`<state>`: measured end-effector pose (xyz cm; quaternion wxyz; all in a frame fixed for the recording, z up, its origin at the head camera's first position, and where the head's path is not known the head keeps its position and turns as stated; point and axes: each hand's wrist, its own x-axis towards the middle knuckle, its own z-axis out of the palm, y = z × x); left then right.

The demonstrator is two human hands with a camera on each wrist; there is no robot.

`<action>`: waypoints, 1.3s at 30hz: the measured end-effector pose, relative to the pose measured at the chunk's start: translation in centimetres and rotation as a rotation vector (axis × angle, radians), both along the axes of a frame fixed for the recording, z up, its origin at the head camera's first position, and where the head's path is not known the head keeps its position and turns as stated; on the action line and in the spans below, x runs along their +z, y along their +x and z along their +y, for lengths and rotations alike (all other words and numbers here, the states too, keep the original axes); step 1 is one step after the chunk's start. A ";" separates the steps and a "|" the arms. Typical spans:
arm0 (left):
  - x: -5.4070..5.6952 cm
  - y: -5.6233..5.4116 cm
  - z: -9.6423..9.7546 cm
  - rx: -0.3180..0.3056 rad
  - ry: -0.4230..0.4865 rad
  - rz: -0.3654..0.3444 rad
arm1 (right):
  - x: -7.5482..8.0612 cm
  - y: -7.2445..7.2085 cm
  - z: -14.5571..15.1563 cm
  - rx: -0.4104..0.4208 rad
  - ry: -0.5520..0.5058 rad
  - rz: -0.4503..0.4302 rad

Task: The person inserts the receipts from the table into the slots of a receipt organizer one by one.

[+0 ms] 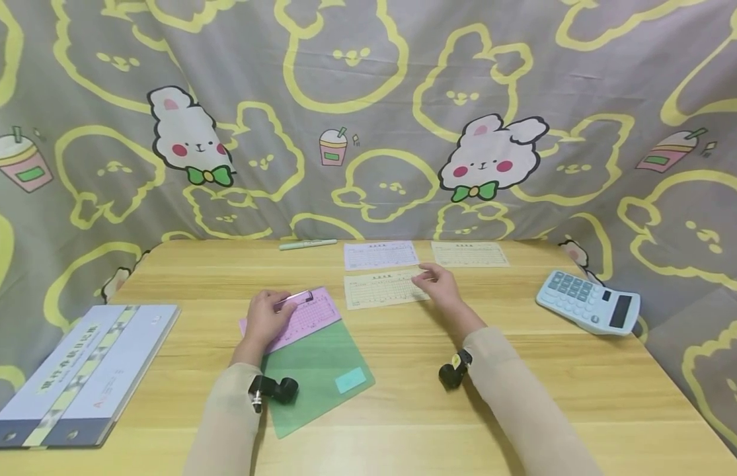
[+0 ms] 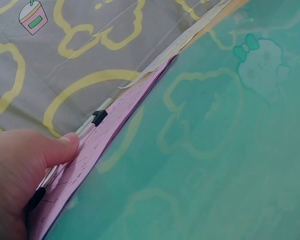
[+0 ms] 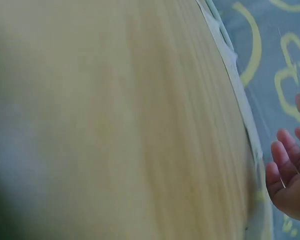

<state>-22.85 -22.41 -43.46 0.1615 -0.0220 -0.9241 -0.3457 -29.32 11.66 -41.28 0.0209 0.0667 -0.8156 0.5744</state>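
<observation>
My left hand point(image 1: 267, 320) grips a green clipboard point(image 1: 311, 390) at its top left, the thumb pressed at the metal clip point(image 2: 98, 118). Under that clip lies a pink printed form point(image 1: 314, 316) that covers the upper part of the board. A pale blue rectangle point(image 1: 350, 380) shows on the board's lower right. My right hand point(image 1: 442, 291) hovers by the right end of a pale yellow printed form point(image 1: 380, 291), fingers loosely bent. In the right wrist view the fingers point(image 3: 285, 157) are spread apart with nothing seen between them.
At the table's back lie a light green pen point(image 1: 309, 244), a lilac form point(image 1: 380, 255) and another yellow form point(image 1: 470, 254). A light blue calculator point(image 1: 582, 301) sits at the right, a thick blue-grey ledger point(image 1: 124, 357) at the left. A patterned curtain point(image 1: 392, 119) borders the table.
</observation>
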 end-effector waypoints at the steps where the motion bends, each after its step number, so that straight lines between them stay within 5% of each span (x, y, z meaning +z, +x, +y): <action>1: 0.0 0.0 0.0 0.002 -0.004 -0.002 | -0.1 -0.2 0.2 -0.022 0.002 -0.009; 6: 0.1 0.0 0.1 0.012 -0.005 -0.023 | -0.7 -0.7 0.6 -0.102 0.035 -0.061; 15: -0.1 -0.3 0.0 0.019 -0.011 -0.019 | -0.9 -0.7 0.0 -0.168 0.246 -0.043; 25: -0.3 -0.3 0.0 0.016 -0.011 -0.012 | -1.5 -0.6 -0.9 -0.132 0.476 -0.012; 39: -0.1 -0.2 0.1 0.014 -0.002 -0.021 | -1.6 -0.6 -1.1 -0.141 0.556 0.003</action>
